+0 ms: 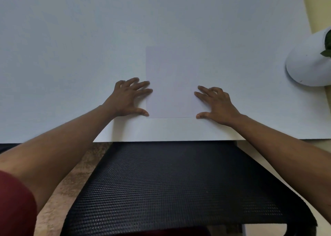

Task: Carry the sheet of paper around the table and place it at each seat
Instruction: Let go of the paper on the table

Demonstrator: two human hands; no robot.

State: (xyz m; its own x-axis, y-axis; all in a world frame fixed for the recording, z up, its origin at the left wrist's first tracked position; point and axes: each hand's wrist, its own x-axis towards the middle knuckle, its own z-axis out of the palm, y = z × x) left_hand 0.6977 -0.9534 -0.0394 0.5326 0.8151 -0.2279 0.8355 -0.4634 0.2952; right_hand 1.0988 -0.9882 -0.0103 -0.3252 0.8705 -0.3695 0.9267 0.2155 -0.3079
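Note:
A white sheet of paper (pixel 171 81) lies flat on the white table (pixel 71 47), near the table's front edge and straight ahead of me. My left hand (pixel 129 97) rests on the table at the sheet's left edge, fingers spread, fingertips touching the paper. On the opposite side my right hand (pixel 216 105) lies spread, its fingertips on the sheet's right edge. Neither hand grips the sheet.
A black mesh chair (pixel 170 185) stands pushed under the table's front edge, between me and the table. A white plant pot (pixel 308 62) with green leaves sits at the table's right end. Tan floor shows at lower left.

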